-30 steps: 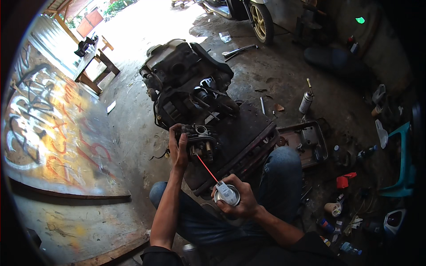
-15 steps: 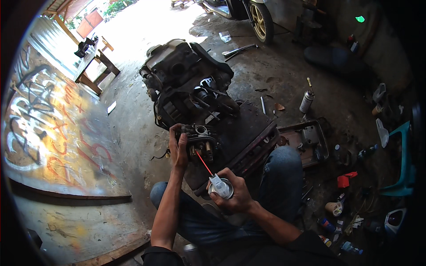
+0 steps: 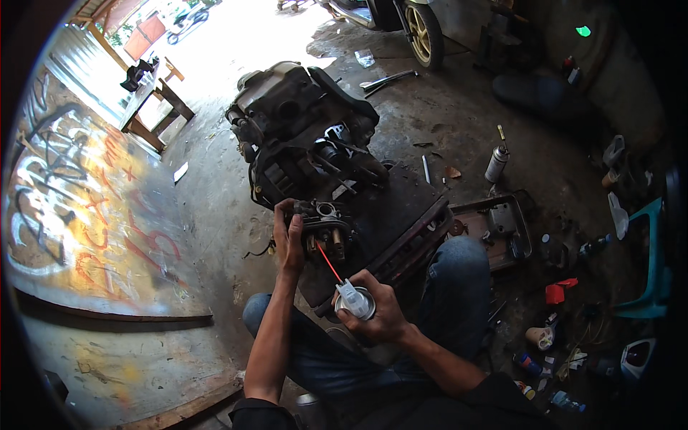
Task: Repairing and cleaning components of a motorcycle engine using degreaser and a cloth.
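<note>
A carburetor (image 3: 331,228) with brass-coloured parts is gripped at its left side by my left hand (image 3: 288,240), fingers wrapped round it. My right hand (image 3: 383,312) is closed round a spray can (image 3: 358,307) with a pale nozzle on top. From the nozzle a thin red straw (image 3: 330,261) reaches up to the carburetor, its tip at the openings on the near side. Whether any spray comes out cannot be made out. Just beyond the carburetor stands a large dark engine (image 3: 304,129). Below it lies a dark, low wooden board (image 3: 387,222).
On the right are a metal tray (image 3: 527,247) with parts, an upright spray can (image 3: 496,165) and a teal plastic chair (image 3: 648,265). Bottles, a cup and scraps litter the floor there. A painted board (image 3: 107,215) leans at left. A motorcycle wheel (image 3: 423,36) stands at the back.
Both hands, the carburetor and the spray can stay nearly where they were. A motorbike has come into view outside, at the far upper left.
</note>
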Demonstrator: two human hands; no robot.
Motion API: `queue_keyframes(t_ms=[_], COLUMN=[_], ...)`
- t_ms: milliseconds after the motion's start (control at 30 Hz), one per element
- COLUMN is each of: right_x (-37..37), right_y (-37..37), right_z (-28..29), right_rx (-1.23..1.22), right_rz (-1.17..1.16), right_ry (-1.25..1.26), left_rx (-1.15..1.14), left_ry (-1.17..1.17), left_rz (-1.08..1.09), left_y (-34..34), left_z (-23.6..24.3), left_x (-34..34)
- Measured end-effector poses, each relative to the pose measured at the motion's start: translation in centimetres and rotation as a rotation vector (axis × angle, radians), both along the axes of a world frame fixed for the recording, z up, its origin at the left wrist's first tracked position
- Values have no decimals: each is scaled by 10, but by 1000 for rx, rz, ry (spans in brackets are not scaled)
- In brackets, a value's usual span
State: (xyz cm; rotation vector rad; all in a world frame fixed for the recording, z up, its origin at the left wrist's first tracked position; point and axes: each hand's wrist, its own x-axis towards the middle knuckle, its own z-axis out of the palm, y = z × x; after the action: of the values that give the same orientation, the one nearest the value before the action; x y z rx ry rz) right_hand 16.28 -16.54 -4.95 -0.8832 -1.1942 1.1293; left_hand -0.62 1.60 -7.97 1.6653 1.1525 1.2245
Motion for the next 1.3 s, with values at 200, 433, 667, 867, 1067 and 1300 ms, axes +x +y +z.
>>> queue_keyframes(t_ms=[200,433,667,867,1067,1300], right_x=[-1,-6,1,-1,4,-2], right_y=[-1,2,-14,-8,-15,-1], right_z=[-3,0,8,8,16,8], right_rx=[29,-25,-4,-50,-58,-83], right_rz=[11,-3,-1,-12,7,-28], right_ry=[-4,10,-46,-48,-48,-32], left_rx=[10,8,-15,21,6,15], left_ry=[8,-15,-64,2,-26,-30], left_rz=[1,-11,-20,-1,-41,-30], left_y=[0,-2,-5,-4,-7,-4], left_z=[0,3,7,9,11,8], left_x=[-1,2,3,5,4,5])
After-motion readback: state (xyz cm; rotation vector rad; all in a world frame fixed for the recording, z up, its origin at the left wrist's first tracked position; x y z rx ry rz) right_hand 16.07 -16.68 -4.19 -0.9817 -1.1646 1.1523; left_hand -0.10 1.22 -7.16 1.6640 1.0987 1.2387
